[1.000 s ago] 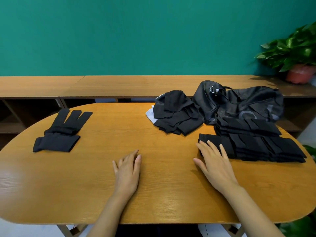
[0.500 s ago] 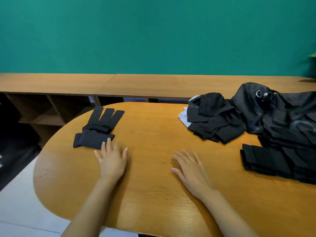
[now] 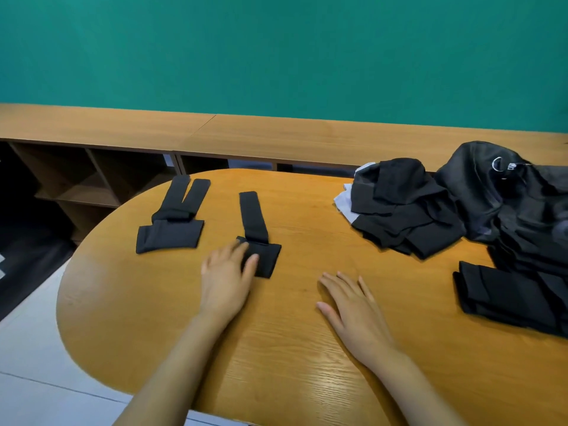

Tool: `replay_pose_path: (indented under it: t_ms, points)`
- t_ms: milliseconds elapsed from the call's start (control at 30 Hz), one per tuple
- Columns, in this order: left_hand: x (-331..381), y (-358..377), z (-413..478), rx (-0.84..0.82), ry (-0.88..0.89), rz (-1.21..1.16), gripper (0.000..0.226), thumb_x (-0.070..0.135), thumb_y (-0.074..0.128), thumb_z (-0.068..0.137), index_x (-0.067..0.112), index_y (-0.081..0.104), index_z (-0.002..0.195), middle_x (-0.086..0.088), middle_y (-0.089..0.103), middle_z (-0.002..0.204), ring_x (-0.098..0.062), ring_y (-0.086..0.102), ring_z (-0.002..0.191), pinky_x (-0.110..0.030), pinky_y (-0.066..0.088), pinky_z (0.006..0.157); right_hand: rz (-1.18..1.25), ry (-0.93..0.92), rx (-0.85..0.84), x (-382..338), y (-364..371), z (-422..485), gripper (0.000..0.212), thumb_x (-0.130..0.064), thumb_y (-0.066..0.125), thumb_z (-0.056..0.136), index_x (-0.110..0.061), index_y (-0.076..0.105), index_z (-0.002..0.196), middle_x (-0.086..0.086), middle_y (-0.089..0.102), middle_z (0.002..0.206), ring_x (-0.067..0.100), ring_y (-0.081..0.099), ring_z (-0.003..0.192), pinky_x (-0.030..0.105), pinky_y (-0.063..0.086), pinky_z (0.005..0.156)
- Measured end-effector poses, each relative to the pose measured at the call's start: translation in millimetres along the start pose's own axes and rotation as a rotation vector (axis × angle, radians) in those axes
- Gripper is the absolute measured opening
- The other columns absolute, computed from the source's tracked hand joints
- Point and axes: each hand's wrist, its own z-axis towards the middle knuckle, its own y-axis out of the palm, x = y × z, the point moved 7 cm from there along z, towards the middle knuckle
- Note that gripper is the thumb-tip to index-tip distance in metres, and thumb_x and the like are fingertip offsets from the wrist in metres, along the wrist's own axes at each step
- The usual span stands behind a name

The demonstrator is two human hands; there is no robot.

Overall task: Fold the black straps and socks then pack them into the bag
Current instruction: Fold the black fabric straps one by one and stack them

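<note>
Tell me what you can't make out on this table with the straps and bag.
Head view only:
Bag: cut off by the right edge; whether it is open cannot be told.
Folded stack: also cut by the right edge; black on black hides the piece count.
Strap: the left hand covers its near left corner.
Pale cloth: mostly under the black pile.

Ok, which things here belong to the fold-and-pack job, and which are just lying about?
Job: long black fabric strap touched by the left hand; other black straps beside it; loose heap of black socks; folded black stack; crumpled black bag.
Lying about: pale cloth under the heap; long wooden shelf unit behind; right hand, idle on the oval wooden table.
</note>
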Motion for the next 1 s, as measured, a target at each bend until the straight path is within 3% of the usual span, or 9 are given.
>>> replay_pose_path:
  t_ms: [67,167,333,533,700,867,1000]
  points:
    - [-43.1,-2.4,17.2,-0.018,-0.181,0.086,0.056,0.051,0.03,0.101,0.021,0.037,0.148,-0.008,0.025,0.159,-0.028,0.017,0.147,-0.047,0.007,0.119,0.004,0.003,-0.011,-0.4,-0.4,0.2,0.082,-0.07,-0.004,0.085,-0.033,0.028,0.15,-0.018,0.024,0.157,0.002,0.01,0.147,0.031,-0.001,0.122]
    - [-95.9,3.7,32.8,-0.193,-0.382,0.149,0.068,0.061,0.021,0.098,0.026,0.017,0.155,-0.009,0.002,0.163,-0.031,-0.005,0.149,-0.056,-0.007,0.118,0.023,0.016,-0.021,-0.4,-1.6,1.0,0.067,-0.063,0.011,0.093,-0.033,0.028,0.15,-0.019,0.025,0.156,0.001,0.009,0.146,0.029,-0.003,0.121]
    - [-65.3,18.1,18.7,-0.188,-0.233,0.168,0.064,0.062,0.026,0.097,0.033,0.019,0.154,-0.005,0.007,0.163,-0.029,-0.002,0.15,-0.057,-0.006,0.117,0.019,0.005,-0.03,-1.0,-1.9,0.9,0.065,-0.061,0.016,0.093,-0.033,0.026,0.151,-0.017,0.022,0.158,0.004,0.009,0.147,0.034,0.0,0.122]
    - [-9.1,25.2,-19.7,-0.166,-0.125,0.164,0.058,0.061,0.028,0.098,0.039,0.024,0.151,-0.001,0.013,0.162,-0.025,0.002,0.149,-0.057,-0.003,0.117,-0.059,-0.068,-0.06,-10.1,-4.0,-0.8,0.074,-0.066,-0.002,0.087,-0.037,0.013,0.154,-0.019,0.004,0.161,0.006,-0.005,0.149,0.042,-0.004,0.121]
    - [16.9,27.8,-46.3,-0.162,-0.103,0.136,0.057,0.062,0.027,0.097,0.041,0.027,0.15,0.001,0.016,0.161,-0.022,0.004,0.149,-0.057,-0.003,0.116,-0.032,-0.13,-0.078,-25.4,-15.4,12.4,0.06,-0.052,0.026,0.102,-0.034,0.005,0.155,-0.019,-0.009,0.16,0.006,-0.017,0.147,0.046,-0.006,0.121]
    - [29.8,27.2,-62.2,-0.153,-0.096,0.124,0.056,0.061,0.027,0.097,0.041,0.028,0.149,0.003,0.017,0.161,-0.02,0.005,0.149,-0.059,-0.001,0.116,-0.036,-0.119,-0.13,-15.6,-3.9,17.3,0.061,-0.055,0.022,0.101,-0.028,0.016,0.155,-0.011,0.011,0.162,0.011,-0.005,0.15,0.045,-0.008,0.121]
    - [30.1,26.7,-65.1,-0.173,-0.099,0.136,0.054,0.059,0.026,0.098,0.042,0.025,0.15,0.003,0.014,0.162,-0.021,0.002,0.149,-0.062,-0.002,0.116,-0.066,-0.129,-0.011,-9.4,-13.7,-10.9,0.077,-0.064,0.003,0.089,-0.029,0.036,0.149,-0.011,0.04,0.145,0.009,0.025,0.141,0.038,-0.007,0.121]
